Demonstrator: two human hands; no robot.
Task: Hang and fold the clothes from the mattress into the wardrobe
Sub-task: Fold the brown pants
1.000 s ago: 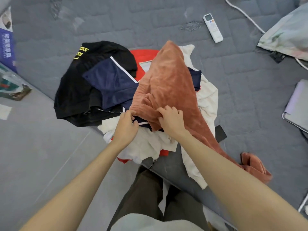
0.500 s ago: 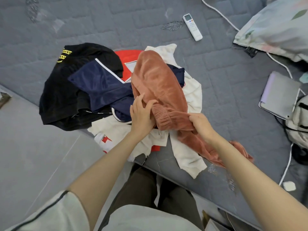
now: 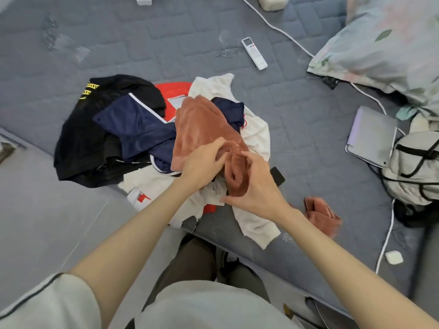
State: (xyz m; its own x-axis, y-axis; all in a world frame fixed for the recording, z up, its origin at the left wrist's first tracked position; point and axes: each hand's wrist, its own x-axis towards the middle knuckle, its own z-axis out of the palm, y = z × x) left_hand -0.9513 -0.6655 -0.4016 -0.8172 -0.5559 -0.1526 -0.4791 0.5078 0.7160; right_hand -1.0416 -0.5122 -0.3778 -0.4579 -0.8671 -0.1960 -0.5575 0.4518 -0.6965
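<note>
Rust-brown plush garment (image 3: 202, 124) on top of the clothes pile, near the front edge of the grey quilted mattress (image 3: 142, 43). The left hand (image 3: 202, 162) curls its fingers into the fabric; the right hand (image 3: 257, 188) grips the garment's ribbed band just beside it. A black garment (image 3: 83, 138), a navy garment (image 3: 137, 129) and a white garment (image 3: 257, 138) lie underneath. A remote control (image 3: 254, 53) lies well apart from the pile.

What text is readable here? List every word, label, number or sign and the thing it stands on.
No text is legible.
Black garment: yellow stripe-like print, too blurred to read.
Remote control: display and button labels too small.
White garment: red mark, no letters discernible.
Red garment: pale patch, blurred.
</note>
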